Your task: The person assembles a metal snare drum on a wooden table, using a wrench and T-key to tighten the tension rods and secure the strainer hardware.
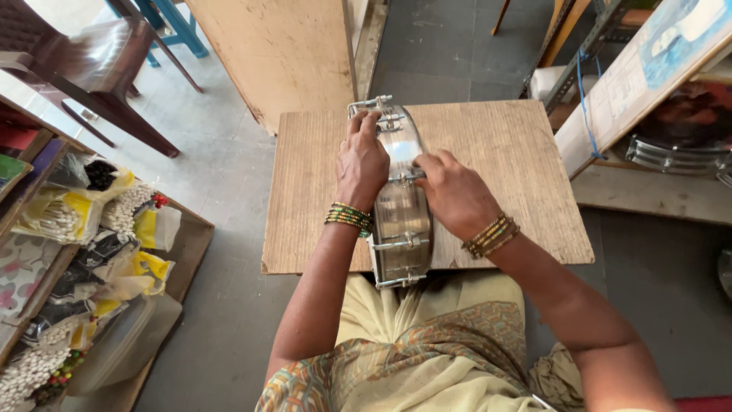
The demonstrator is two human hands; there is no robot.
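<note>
A shiny metal drum shell [402,221] with several tension rods and lugs stands on its edge on a wooden board [511,168] laid across my lap. My left hand [361,162] grips the shell's upper left rim, fingers curled over the top near a lug. My right hand [456,192] rests on the right side of the shell, its fingertips pinching a tension rod fitting at mid height. Both wrists wear beaded bangles.
To the left, a wooden tray [187,244] holds plastic bags [69,217] of small white sticks and beads. A dark wooden chair [91,61] stands at back left, a plywood sheet [282,53] behind the board. More metal shells [675,152] lie under a slanted panel at right.
</note>
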